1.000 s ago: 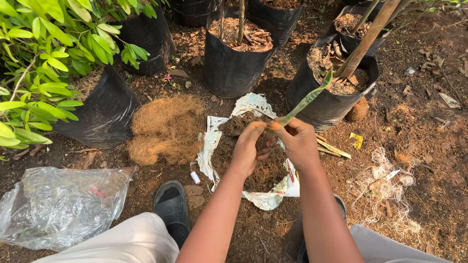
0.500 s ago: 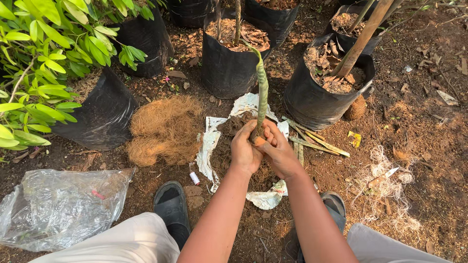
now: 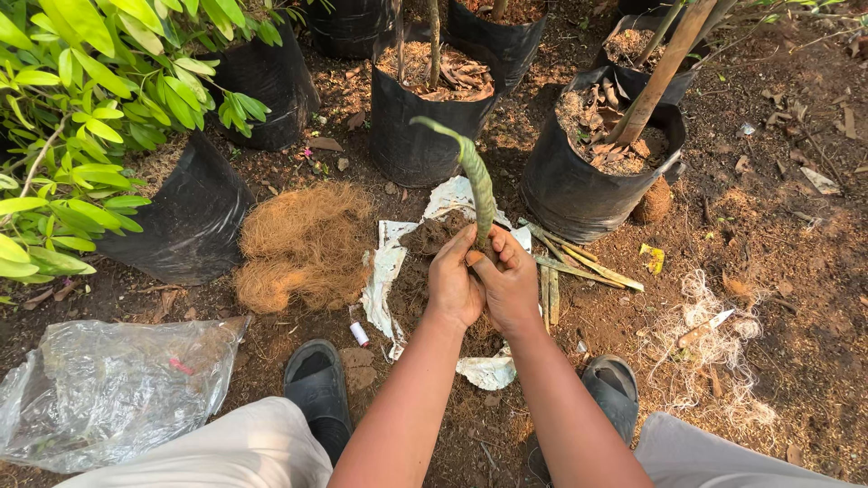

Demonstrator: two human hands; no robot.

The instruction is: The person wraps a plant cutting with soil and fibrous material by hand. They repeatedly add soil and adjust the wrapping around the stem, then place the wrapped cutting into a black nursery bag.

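Left hand (image 3: 452,285) and right hand (image 3: 514,287) both clamped round thin green curved stem cutting (image 3: 476,181) — upright over soil-covered white plastic sheet (image 3: 387,271).

Cutting (image 3: 477,185) base hidden behind fingers (image 3: 470,242).

My left hand (image 3: 454,282) and right hand (image 3: 512,282) close their grip together on the base of a green speckled cutting (image 3: 476,176), upright over dark soil on white plastic sheeting (image 3: 387,262); brown coir fibre (image 3: 303,242) lies left.
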